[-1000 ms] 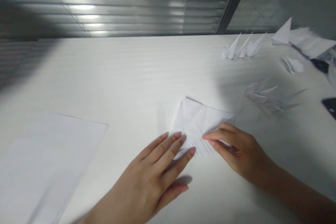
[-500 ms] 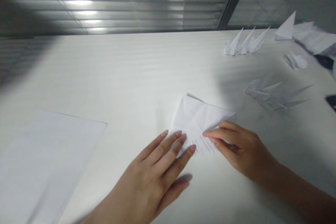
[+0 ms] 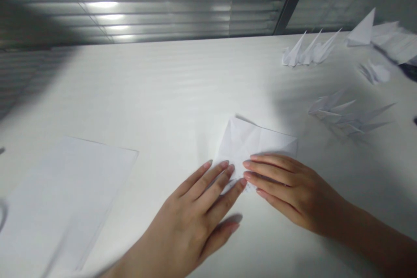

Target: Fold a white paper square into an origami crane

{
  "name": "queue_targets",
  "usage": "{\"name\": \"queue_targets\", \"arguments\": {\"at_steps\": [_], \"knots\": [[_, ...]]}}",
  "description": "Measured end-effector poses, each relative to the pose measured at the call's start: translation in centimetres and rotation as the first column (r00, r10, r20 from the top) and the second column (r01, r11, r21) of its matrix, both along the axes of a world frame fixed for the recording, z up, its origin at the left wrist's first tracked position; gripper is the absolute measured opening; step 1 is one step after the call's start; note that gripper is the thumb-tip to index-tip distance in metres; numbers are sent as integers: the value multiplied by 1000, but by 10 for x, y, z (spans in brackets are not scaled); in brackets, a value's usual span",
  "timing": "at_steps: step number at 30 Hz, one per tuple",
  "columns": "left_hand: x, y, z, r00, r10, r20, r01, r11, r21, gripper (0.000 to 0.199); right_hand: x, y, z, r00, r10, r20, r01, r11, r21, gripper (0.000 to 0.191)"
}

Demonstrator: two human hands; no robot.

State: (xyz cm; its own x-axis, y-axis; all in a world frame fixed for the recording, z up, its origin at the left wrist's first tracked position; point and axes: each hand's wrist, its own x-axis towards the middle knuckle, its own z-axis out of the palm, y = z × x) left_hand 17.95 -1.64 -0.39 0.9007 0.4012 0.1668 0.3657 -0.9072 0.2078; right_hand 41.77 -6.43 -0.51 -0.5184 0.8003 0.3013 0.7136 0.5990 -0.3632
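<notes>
A small white sheet of paper [image 3: 247, 137] with crease lines lies on the table in front of me. A bit of its printed side shows between my fingers. My left hand [image 3: 198, 208] rests on the lower left of the paper, fingers spread, thumb on the table. Flat across the paper's lower right lies my right hand [image 3: 289, 186], its fingers stretched out side by side with their tips near the left index finger. Both hands cover the paper's near edge.
Folded white paper pieces with pointed tips stand in a row [image 3: 309, 54] at the back right; more pointed pieces [image 3: 352, 113] lie nearer. A folded paper triangle [image 3: 363, 30] stands beside other papers. Left is a large white sheet [image 3: 74, 191]. Slatted blinds [image 3: 169, 4] rise behind the table.
My right hand has gone from pinching at the paper's right part to lying flat on it, hiding most of the print. My left hand stays on the paper. The view has shifted slightly.
</notes>
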Motion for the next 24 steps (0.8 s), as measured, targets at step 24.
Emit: {"name": "queue_targets", "arguments": {"at_steps": [24], "knots": [[8, -48, -4, 994, 45, -96, -25, 980, 195, 67, -2, -2, 0, 998, 6, -61, -5, 1000, 12, 26]]}}
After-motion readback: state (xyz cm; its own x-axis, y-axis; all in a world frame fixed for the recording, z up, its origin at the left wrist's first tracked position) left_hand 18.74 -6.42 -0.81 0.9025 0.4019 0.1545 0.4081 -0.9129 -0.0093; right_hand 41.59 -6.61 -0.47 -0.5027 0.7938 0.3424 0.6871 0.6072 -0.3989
